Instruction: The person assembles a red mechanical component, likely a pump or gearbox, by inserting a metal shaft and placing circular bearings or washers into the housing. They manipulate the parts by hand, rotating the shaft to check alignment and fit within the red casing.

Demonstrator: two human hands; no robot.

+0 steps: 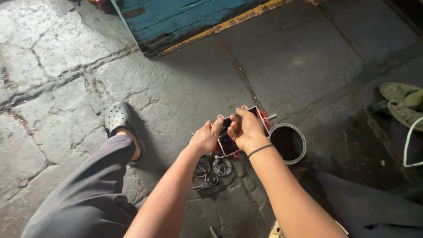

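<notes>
A red metal housing (264, 120) with a square open frame is held up over the stone floor. My left hand (205, 137) grips its left edge, thumb up on the frame. My right hand (245, 128) covers the top of it, fingers curled into the opening; a dark band sits on that wrist. Below the hands, several round metal parts (215, 168), like gears or bearings, lie on the ground together with a small shaft.
A round metal tin (288, 143) stands just right of the housing. My left foot in a grey clog (120, 118) rests on cracked stone slabs. A blue wooden box (176, 17) is at the top; worn shoes (403, 103) and a white cord (407, 145) lie right.
</notes>
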